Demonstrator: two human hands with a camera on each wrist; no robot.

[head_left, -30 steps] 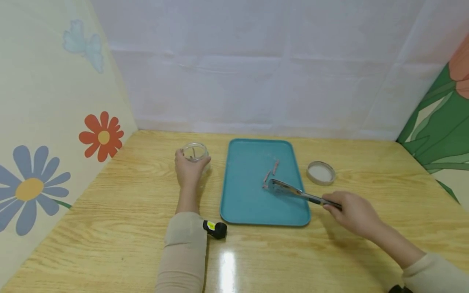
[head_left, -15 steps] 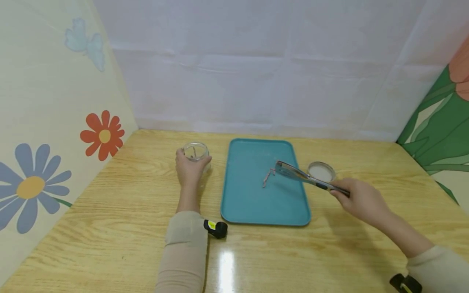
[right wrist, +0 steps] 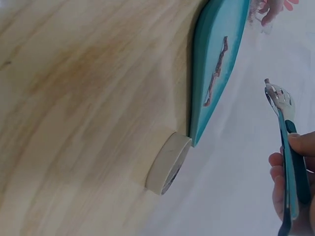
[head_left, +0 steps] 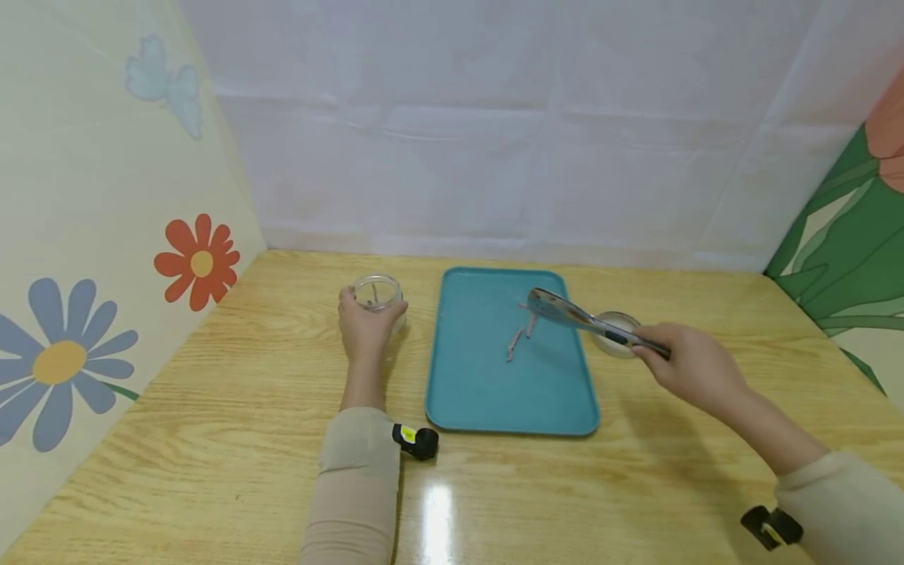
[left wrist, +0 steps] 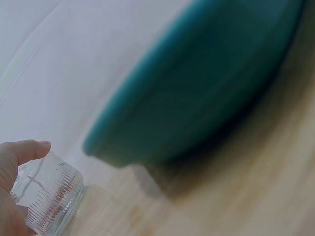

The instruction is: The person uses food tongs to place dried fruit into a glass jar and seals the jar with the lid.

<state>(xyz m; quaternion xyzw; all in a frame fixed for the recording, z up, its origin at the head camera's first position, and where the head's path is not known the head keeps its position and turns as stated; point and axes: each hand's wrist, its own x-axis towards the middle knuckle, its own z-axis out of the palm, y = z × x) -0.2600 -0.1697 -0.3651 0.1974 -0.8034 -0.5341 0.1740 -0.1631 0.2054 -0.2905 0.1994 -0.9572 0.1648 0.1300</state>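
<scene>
At the left, my left hand (head_left: 365, 333) holds a clear glass jar (left wrist: 56, 196) with ribbed walls, its thumb and fingers around the sides. Thin brownish pieces show inside the jar. My right hand (head_left: 695, 365) grips a pair of tongs (head_left: 589, 323), metal-headed with dark teal handles in the right wrist view. The tongs' head hangs over the far right part of a teal tray (head_left: 487, 396). A small end of a pinkish-brown stick (right wrist: 267, 80) pokes out at the tongs' tip. Thin, crooked meat-like sticks (head_left: 514, 345) lie on the tray below.
A round lid (right wrist: 165, 164) with a beige rim lies on the wooden table (head_left: 233, 447) just right of the tray, partly behind the tongs in the head view. A white cloth backdrop (head_left: 494, 180) stands behind the table, with flower-painted panels at both sides.
The tongs and my right hand have moved up and away toward the tray's far side. A stick end now shows at the tongs' tip. My left hand stays on the jar.
</scene>
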